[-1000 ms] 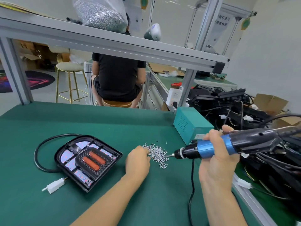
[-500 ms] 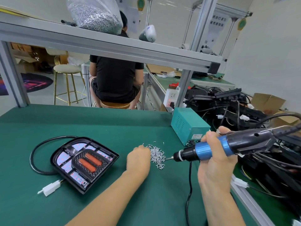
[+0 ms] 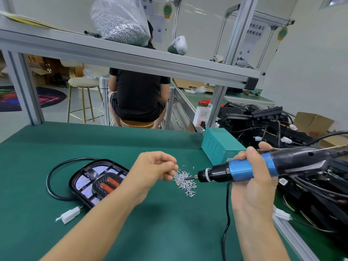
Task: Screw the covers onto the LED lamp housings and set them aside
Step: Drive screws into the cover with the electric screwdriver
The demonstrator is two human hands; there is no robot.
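A green bench (image 3: 56, 147) filled the lower part of the view, and the pile of screws (image 3: 185, 182) near its middle serves here as the landmark. Far to the left of the pile lay a white connector (image 3: 68, 217) on a black cable (image 3: 50, 178) that looped round to a black LED lamp housing (image 3: 94, 182), which lay flat, with its cover on, well to the left of the screws. The left forearm crossed over the housing's right edge. The left hand (image 3: 152, 168) hovered at the pile's upper left edge, its fingers (image 3: 169, 164) curled together just above the screws; whether they pinched a screw could not be told. Bare green bench lay open in front of the pile, towards the viewer. Just right of the pile, the bit of a blue and black electric screwdriver (image 3: 244, 169) pointed into the screws, held level. The right hand (image 3: 252, 187) gripped its blue barrel with the fingers wrapped round it. Behind the screwdriver, to the pile's upper right, stood a teal metal box (image 3: 220, 146). Further right, past the bench's metal edge, was a heap of black housings and cables (image 3: 273, 125).
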